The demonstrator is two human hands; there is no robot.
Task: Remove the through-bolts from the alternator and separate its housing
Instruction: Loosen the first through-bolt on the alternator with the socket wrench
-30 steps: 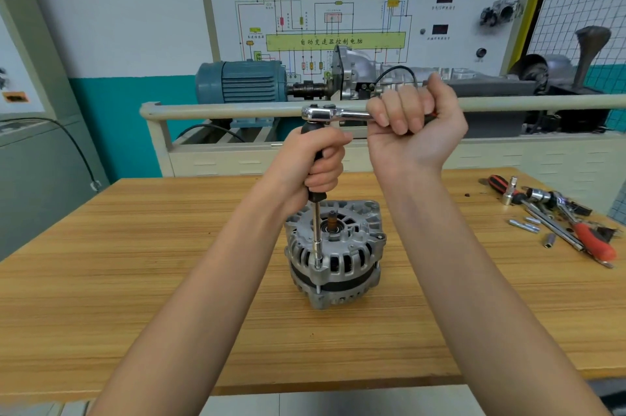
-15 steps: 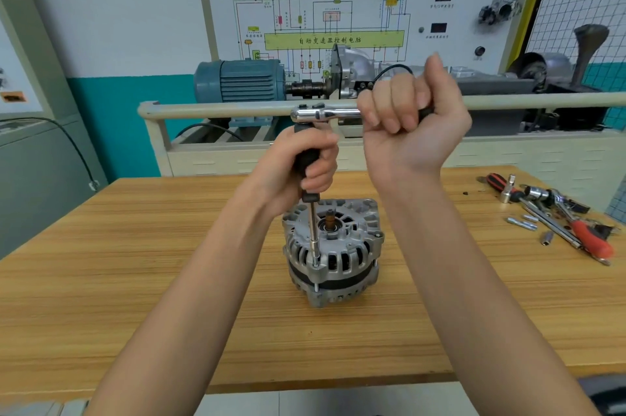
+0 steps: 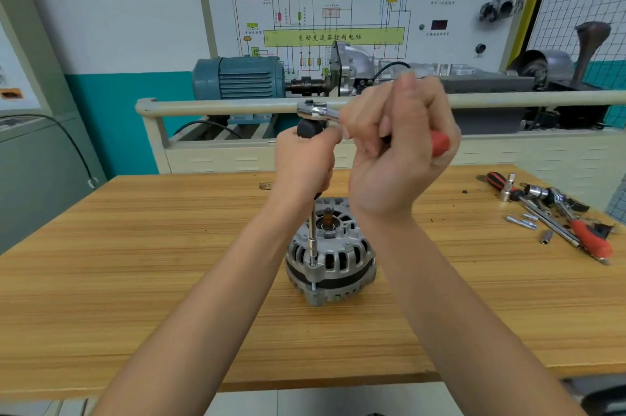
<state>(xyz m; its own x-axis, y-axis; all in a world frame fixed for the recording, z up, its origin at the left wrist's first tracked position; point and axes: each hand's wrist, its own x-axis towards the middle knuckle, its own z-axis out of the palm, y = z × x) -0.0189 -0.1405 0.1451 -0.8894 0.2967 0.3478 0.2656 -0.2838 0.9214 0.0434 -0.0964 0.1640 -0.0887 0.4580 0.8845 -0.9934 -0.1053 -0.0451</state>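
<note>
A silver alternator (image 3: 333,256) stands upright on the wooden table (image 3: 135,263), its shaft pointing up. A long socket extension (image 3: 312,236) rises from a through-bolt on its left front rim. My left hand (image 3: 305,164) grips the extension's black upper part. A chrome ratchet (image 3: 316,110) with a red-and-black handle sits on top of the extension. My right hand (image 3: 399,147) is wrapped round that handle, whose red end (image 3: 440,143) sticks out to the right.
Loose tools lie at the table's right end: a red-handled ratchet (image 3: 591,239), a black-and-red driver (image 3: 498,180), sockets and small bolts (image 3: 523,223). Behind the table runs a cream rail (image 3: 220,107) in front of a blue motor (image 3: 240,78) and a training board.
My right hand has swung the ratchet handle toward me, so its red end now shows. My left hand stays on the extension. The alternator has not moved.
</note>
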